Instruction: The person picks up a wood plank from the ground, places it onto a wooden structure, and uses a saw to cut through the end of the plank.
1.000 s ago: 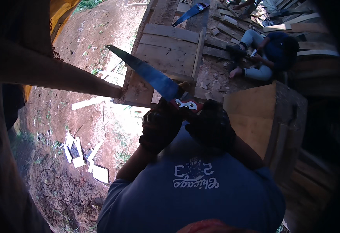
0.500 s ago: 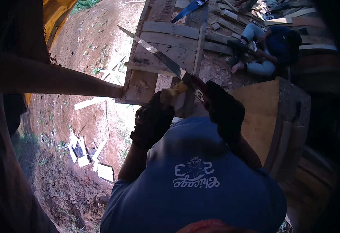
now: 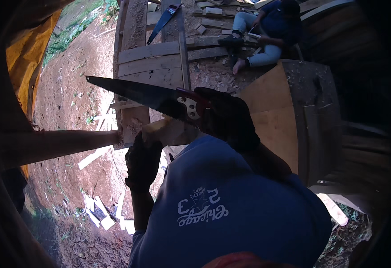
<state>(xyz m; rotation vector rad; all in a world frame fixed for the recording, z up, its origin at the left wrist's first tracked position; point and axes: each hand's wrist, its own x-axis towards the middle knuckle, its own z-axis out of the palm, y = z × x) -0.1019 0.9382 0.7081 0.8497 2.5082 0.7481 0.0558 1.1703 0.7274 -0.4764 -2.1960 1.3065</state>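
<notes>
My right hand (image 3: 231, 118), in a dark glove, is closed round the red handle of a handsaw (image 3: 130, 90). The saw's blade points left and slightly away from me, its flat side in view and its toothed edge towards me. Under the blade, by the handle end, is a short wooden block (image 3: 159, 129). My left hand (image 3: 142, 163), also gloved in black, grips the near left end of this block, with the fingers partly in shadow. I cannot tell whether the teeth touch the wood.
A plank bench (image 3: 150, 64) stretches away ahead, with a second, blue-bladed saw (image 3: 163, 23) on it. A wooden beam (image 3: 70, 142) meets it from the left. Right stands a large wooden box (image 3: 269, 111). Beyond, another person (image 3: 267, 51) sits among boards. Offcuts (image 3: 101, 212) litter the ground.
The saw has swung from a steep slant to a flatter one, and its broad side now shows. My view has shifted, so the bench appears farther left. Both hands keep their holds.
</notes>
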